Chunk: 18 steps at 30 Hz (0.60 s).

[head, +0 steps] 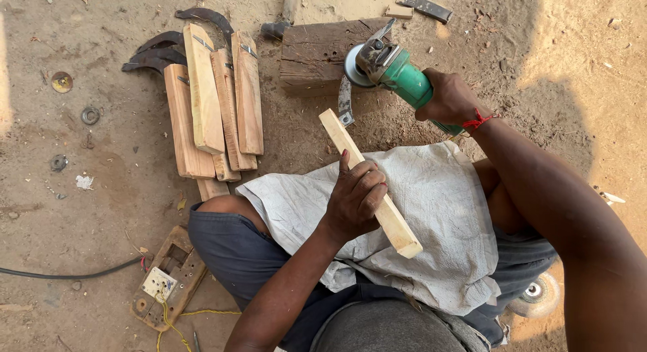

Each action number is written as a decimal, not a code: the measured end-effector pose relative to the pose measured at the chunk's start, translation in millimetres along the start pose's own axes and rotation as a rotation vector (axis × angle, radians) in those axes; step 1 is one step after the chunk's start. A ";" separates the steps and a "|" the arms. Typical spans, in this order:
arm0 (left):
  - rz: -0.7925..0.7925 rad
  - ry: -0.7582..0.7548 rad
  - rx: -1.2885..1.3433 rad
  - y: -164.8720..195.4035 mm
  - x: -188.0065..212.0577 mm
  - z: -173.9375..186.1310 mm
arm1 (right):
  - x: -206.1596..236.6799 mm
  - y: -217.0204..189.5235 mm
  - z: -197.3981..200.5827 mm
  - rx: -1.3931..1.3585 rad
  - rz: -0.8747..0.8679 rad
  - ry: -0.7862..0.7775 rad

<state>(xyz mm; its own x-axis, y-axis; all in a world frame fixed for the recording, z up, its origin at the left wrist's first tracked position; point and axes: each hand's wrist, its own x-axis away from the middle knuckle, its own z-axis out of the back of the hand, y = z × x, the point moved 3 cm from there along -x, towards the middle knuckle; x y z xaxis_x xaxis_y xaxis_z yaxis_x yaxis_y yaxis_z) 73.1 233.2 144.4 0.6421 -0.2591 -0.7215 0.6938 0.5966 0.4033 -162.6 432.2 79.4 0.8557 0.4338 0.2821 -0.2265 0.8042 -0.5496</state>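
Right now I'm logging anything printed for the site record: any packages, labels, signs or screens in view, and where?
No packages, signs or screens show.
Nearest to one: a white square switch plate on a wooden board, lower left on the dirt, yellow wire trailing from it.
The green angle grinder in the right hand shows no readable label.

We see bare sandy ground [101, 210]. On it lies a pile of wooden handles [212, 103] with curved dark blades [158, 52] at the far end, just beside a weathered wooden block [317, 55]. Near left, a wooden switch board [165, 281] with yellow wire and a black cable [67, 272]. Small metal washers [62, 81] scattered at left. A grinding disc [537, 295] lies at right.
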 end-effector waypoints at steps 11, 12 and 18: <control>0.075 0.010 -0.020 8.9 -19.4 -2.6 | -15.3 12.2 10.5 0.066 -0.096 0.129; 0.080 0.008 -0.033 9.3 -19.5 -3.5 | -16.6 14.4 10.5 0.076 -0.099 0.139; 0.091 0.023 -0.039 9.6 -21.5 -3.8 | -28.2 36.2 11.5 0.098 -0.179 0.167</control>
<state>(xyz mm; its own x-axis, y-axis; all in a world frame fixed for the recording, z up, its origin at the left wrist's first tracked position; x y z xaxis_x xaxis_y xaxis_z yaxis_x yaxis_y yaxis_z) 64.7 247.3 161.7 0.6940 -0.1849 -0.6958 0.6192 0.6464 0.4458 -200.3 453.7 60.6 0.9491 0.2150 0.2301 -0.1018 0.9009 -0.4219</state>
